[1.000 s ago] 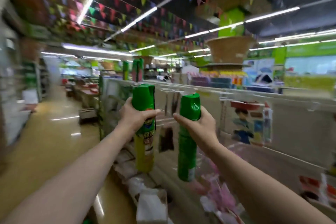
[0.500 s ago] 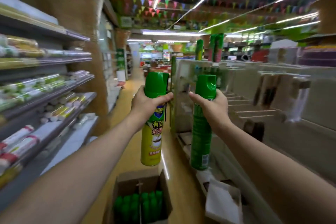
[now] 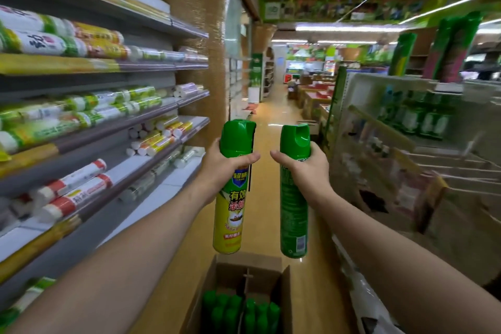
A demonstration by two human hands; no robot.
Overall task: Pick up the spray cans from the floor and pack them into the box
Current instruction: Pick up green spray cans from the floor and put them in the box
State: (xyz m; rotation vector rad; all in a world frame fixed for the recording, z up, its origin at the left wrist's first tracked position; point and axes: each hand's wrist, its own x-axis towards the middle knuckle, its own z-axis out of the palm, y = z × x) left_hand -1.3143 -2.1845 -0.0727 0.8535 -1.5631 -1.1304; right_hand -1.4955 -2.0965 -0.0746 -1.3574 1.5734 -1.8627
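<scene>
My left hand (image 3: 225,168) grips a tall yellow and green spray can (image 3: 230,211) just below its green cap, holding it upright. My right hand (image 3: 306,171) grips a second, all-green spray can (image 3: 293,214) the same way. Both cans hang in the air above an open cardboard box (image 3: 260,268) on the floor at the bottom centre. Inside the box stand several green-capped cans (image 3: 238,309), split by a cardboard divider. The box's near part is cut off by the frame edge.
Shelves (image 3: 162,127) with rolled goods run along the left. A display rack (image 3: 406,144) with hooks and green bottles stands on the right. The yellow floor aisle (image 3: 273,114) stretches ahead between them. White packaging (image 3: 363,304) lies right of the box.
The view has swung left and down, so the left shelves and the box fill more of the frame. Both hands still hold their cans upright, now above the box.
</scene>
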